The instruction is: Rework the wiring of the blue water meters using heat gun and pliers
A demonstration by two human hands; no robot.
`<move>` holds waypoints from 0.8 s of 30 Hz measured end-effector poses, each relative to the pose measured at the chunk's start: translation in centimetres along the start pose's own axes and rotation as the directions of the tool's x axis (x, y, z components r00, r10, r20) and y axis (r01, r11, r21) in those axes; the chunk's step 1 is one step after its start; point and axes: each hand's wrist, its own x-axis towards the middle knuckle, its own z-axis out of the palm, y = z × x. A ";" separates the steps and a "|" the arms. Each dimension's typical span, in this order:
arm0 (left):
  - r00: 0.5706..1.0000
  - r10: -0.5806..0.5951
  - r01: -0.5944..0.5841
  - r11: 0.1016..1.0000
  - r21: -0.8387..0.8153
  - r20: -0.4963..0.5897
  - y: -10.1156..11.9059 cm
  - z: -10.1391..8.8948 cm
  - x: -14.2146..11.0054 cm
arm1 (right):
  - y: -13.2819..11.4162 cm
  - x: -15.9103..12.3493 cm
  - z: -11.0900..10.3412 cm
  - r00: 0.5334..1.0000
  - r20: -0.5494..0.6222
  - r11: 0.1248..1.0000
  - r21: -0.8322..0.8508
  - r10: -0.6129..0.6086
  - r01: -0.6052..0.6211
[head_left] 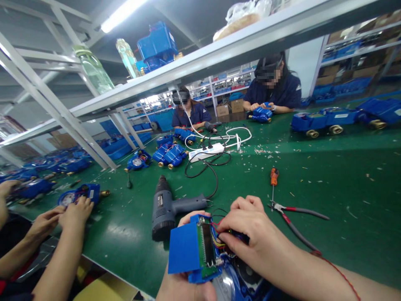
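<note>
My left hand (184, 286) wraps round a blue water meter, holding it from below and behind near the front of the bench. Its blue flap (184, 250) stands out to the left of a green circuit board (206, 272) with a long dark display and a coil spring. My right hand (250, 230) is closed over the inside of the housing (247, 278), thumb and fingers pinching thin red and yellow wires (215, 238). The fingertips hide part of the wiring. Just beyond the meter lies a grey heat gun (164, 209), nozzle pointing away.
Cutting pliers (283, 207) and an orange-handled screwdriver (274, 177) lie right. A white power strip (206, 152) with tangled cords sits ahead, beside several blue meters (171, 154). At left, another person's hands (73, 213) work on a meter. Two people sit opposite, under a shelf (188, 69).
</note>
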 end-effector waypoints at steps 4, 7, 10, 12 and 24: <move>0.996 0.085 -0.085 0.996 0.018 -0.029 -0.2 0.3 -0.1 | 0.2 0.0 0.5 0.996 -0.085 1.000 -0.022 0.002 -0.004; 0.993 0.101 -0.101 0.995 0.018 -0.054 0.0 0.9 -0.2 | 0.4 -0.3 0.4 0.988 -0.151 0.999 -0.030 -0.031 0.026; 0.993 0.081 -0.082 0.997 -0.008 -0.091 0.0 0.8 0.1 | 0.4 -0.6 0.1 0.987 -0.151 0.998 -0.009 -0.060 0.059; 0.997 0.015 -0.017 1.000 -0.019 -0.080 0.0 0.5 0.4 | 0.4 -0.7 0.0 0.989 -0.133 0.997 0.035 -0.058 0.063; 0.999 -0.025 0.026 0.999 -0.028 0.038 0.0 -1.2 0.8 | 0.9 -1.1 0.3 0.974 -0.192 0.946 0.320 0.117 -0.050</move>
